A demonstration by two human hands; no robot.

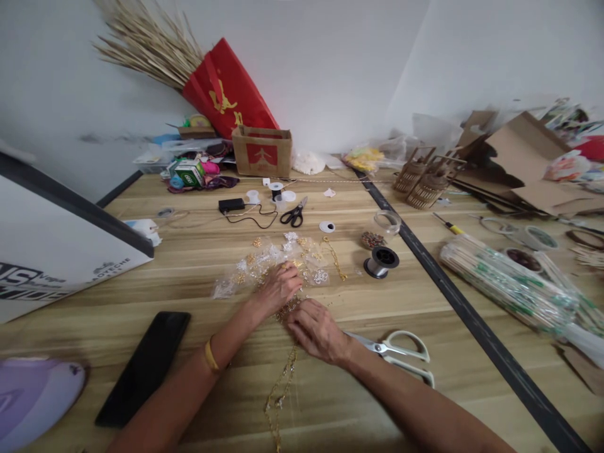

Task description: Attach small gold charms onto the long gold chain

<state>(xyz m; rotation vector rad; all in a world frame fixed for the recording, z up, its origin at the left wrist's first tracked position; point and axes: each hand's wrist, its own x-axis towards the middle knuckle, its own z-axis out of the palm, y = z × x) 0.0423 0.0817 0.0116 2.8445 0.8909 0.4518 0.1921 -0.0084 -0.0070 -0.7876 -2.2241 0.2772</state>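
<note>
My left hand (279, 288) and my right hand (317, 329) meet at the middle of the wooden table (189, 251), fingers pinched together on the upper end of a gold bead strand (281, 390). The strand trails toward me along the table. Just beyond my left hand lie clear plastic bags with gold and white ornaments (274, 259). A gold bangle (210, 356) sits on my left wrist.
White-handled scissors (401, 356) lie right of my right hand. A black phone (144, 366) lies at the left. A wire spool (381, 261), a glass jar (387, 222), black scissors (293, 214), a paper bag (262, 151) and bagged sticks (509, 283) lie farther off.
</note>
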